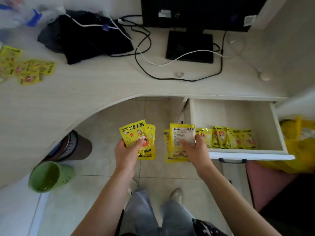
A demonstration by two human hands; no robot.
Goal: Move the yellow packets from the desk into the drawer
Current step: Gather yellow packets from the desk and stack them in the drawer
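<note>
My left hand (127, 153) grips a few yellow hand-warmer packets (138, 133) above the floor, in front of the desk's curved edge. My right hand (194, 149) holds a stack of yellow packets (179, 143), back label up, just left of the open white drawer (279, 133). Several yellow packets (230, 137) stand in a row along the drawer's front wall. Several more yellow packets (25, 68) lie scattered on the desk (102, 86) at the far left.
A black monitor (196, 11) on its stand, black and white cables, and a black bag (81, 36) occupy the desk's back. A green basket (49, 176) and a brown bin (76, 147) stand under the desk on the left. A yellow bag (300, 143) sits right of the drawer.
</note>
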